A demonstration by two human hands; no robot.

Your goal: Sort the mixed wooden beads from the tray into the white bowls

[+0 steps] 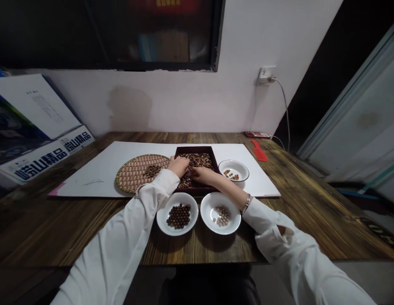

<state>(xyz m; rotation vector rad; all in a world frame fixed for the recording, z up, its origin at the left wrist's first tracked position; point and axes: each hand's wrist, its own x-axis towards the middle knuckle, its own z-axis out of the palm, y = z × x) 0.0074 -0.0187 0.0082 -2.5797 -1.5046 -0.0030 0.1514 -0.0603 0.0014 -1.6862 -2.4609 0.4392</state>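
Observation:
My left hand [178,166] and my right hand [199,174] both reach over the rim of a dark brown wooden tray [197,149] and rest among its mixed brown beads. Neither hand clearly shows a held bead. Left of the tray lies a round woven mat [133,174] with a small pile of dark beads [152,170]. Below my forearms, one white bowl [164,213] holds dark brown beads, and another white bowl [208,210] holds pale beads. A smaller white bowl [234,165] with a few mixed beads stands right of the tray.
All this stands on a white sheet [98,169] over a dark wooden table [295,224]. A red plastic comb [259,151] and a flat red object [257,134] lie near the wall. Printed boards [40,156] lean at the left.

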